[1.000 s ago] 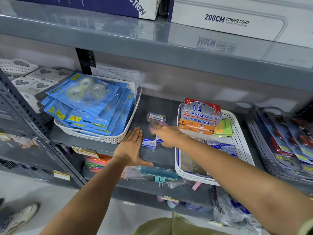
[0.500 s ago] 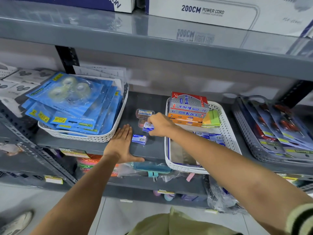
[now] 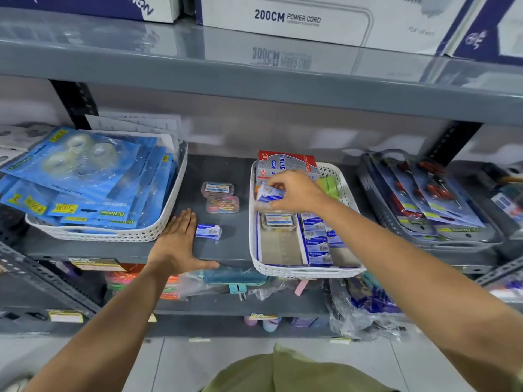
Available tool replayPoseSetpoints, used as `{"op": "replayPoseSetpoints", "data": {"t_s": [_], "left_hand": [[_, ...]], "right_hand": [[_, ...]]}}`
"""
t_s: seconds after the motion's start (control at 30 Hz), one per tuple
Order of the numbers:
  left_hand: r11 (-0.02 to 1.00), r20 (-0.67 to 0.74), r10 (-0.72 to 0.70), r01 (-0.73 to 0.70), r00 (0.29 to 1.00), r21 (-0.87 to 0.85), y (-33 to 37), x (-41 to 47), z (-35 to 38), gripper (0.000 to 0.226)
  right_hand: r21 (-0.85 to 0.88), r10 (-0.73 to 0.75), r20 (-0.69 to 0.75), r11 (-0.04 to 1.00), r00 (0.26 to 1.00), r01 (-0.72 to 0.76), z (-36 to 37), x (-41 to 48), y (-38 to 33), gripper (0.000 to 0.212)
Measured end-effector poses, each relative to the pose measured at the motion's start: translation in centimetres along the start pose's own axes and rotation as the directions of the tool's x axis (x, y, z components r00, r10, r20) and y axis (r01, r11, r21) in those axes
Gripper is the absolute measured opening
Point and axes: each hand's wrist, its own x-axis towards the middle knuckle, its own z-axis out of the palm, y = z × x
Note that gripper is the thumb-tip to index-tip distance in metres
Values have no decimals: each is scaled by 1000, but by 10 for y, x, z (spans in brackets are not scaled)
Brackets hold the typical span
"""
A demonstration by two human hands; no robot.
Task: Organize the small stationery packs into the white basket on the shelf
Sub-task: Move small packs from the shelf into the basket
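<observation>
Right hand [image 3: 294, 192] lifted off shelf, swung right — now over white basket [image 3: 308, 271], above clear case inside. Small blue pack [image 3: 268, 195] left shelf with it, pinched in fingertips; possibly second item beneath — blurred. Gap beside paperclip case [image 3: 222, 204] bare where hand was.

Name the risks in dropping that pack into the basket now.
The right hand pinches the small blue pack by fingertips above the white basket; it could slip and land askew on the clear case. The forearm crosses the basket's blue pack row and may brush it.
</observation>
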Motion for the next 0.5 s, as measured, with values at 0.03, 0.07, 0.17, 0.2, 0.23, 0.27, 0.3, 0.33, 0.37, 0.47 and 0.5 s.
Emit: {"op": "replayPoseSetpoints", "data": {"t_s": [0.03,0.07,0.17,0.2,0.23,0.27,0.3,0.33,0.37,0.47,0.5], "left_hand": [[1000,-2,-2,2,1000,-4,-1,0,1,147],[1000,-4,-2,2,1000,-9,-2,0,1,147],[1000,-5,1,-1,1000,-12,-1,0,2,148],[1000,-3,4,-4,1000,-8,0,0,1,149],[1000,1,4,-4,1000,-3,0,0,1,149],[1000,4,2,-2,1000,-6,0,0,1,150],[1000,1,-1,1,1000,-20,0,0,1,151],[999,-3,-6,6,1000,-38,-1,1,2,152],[999,-6,-9,9,1000,-53,0,1,2,153],[999,-8,-3,2,1000,-51,0,1,3,153],[999,-11,1,-2,1000,-47,0,1,2,153]], "right_hand": [[-16,35,3,999,999,-35,-5,-6,10,37],[-37,72,10,997,997,-72,-10,-12,20,38],[-148,187,89,974,978,-173,-22,-31,47,33],[-179,216,116,965,970,-193,-25,-37,55,30],[-196,237,144,958,961,-207,-26,-43,61,28],[-205,262,173,952,949,-226,-26,-48,67,30],[-212,284,196,947,938,-243,-26,-55,71,34],[-223,306,217,940,927,-258,-26,-60,76,38],[-240,321,237,934,917,-265,-26,-67,80,41],[-300,345,327,921,880,-249,-26,-83,90,46],[-320,355,363,916,861,-243,-25,-88,91,47]]}}
